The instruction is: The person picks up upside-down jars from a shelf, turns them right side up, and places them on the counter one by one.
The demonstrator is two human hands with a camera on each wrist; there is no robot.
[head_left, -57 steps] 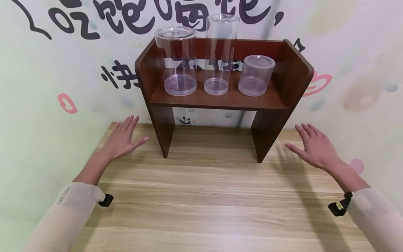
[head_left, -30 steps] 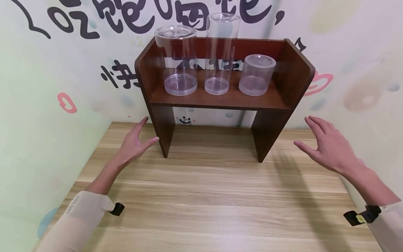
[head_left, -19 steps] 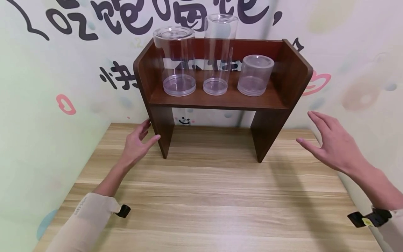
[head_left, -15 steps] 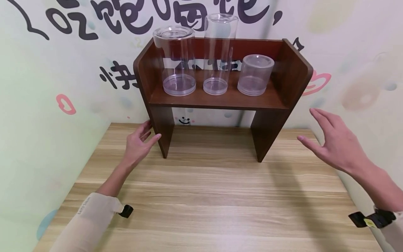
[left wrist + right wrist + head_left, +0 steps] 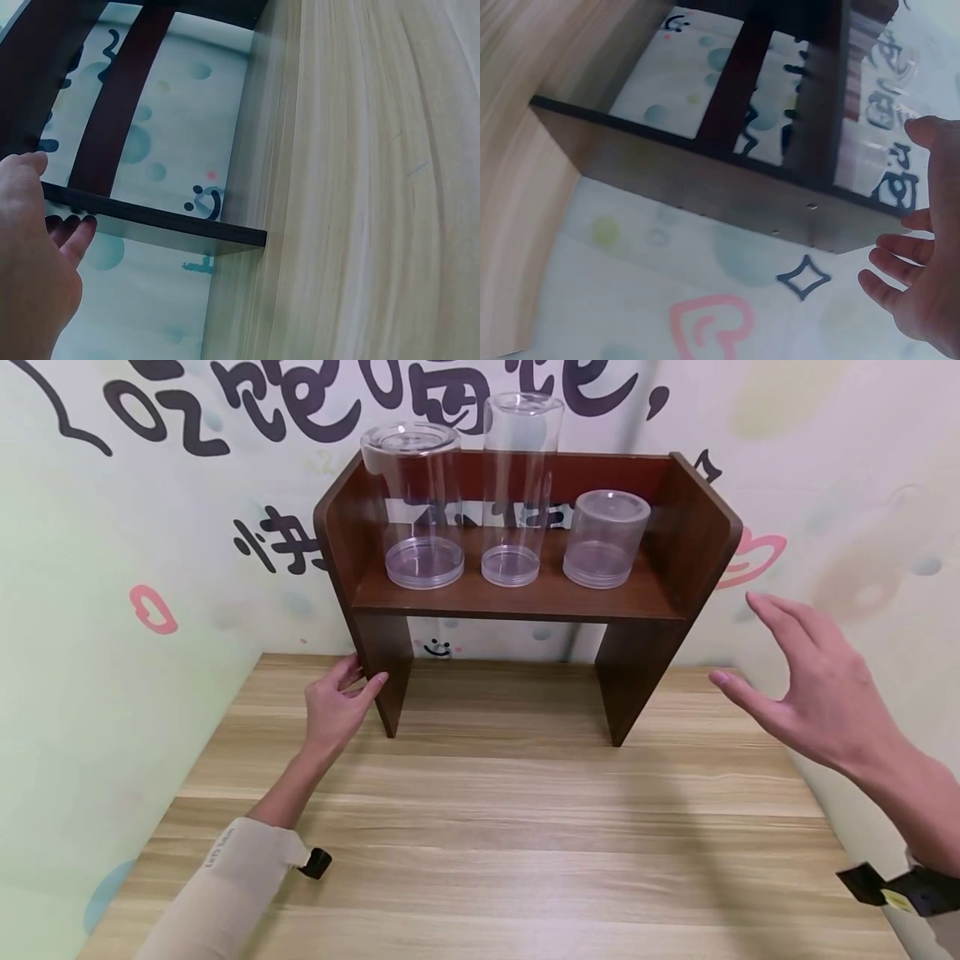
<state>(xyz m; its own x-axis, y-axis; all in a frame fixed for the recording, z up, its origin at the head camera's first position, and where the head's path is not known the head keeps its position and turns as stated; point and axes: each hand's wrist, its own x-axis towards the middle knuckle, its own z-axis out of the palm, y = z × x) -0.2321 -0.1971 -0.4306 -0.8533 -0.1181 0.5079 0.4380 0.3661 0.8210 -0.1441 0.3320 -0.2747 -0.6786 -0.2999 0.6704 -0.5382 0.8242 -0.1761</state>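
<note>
Wall (image 5: pixel 67 710): pale, printed with dark lettering (image 5: pixel 198 445) and faint coloured blots. It rises beyond and to both sides of the table (image 5: pixel 480 835), light wood grain, shadow of the right arm falling across its right part.

Shelf (image 5: pixel 517 604): dark brown, upright on the table's far part, near the wall. Two side panels, one raised board between them, reddish rail across the back.

On the board, a row of three clear containers, all upright, well inside the panels. Left, the wide tall jar (image 5: pixel 422 497); middle, the narrow tall jar (image 5: pixel 519 485); both tops reach above the rail.

Left hand (image 5: pixel 333 714): at the shelf's left panel, low down. Thumb on the inner side of the panel's front edge, fingers on the outer side, so the panel lies between them. Cannot tell whether the grip is firm or contact made.

Right hand (image 5: pixel 821 693): raised right of the shelf, thumb spread well away from extended fingers, nothing held. In the head view it is apart from the right panel.

Short jar (image 5: pixel 606 539): right end of the row.

Pink heart (image 5: pixel 153 610) on the wall, left. Smaller yet, black device (image 5: pixel 317 863) at the left cuff; smallest, smiley (image 5: pixel 437 648), visible beneath the board.
</note>
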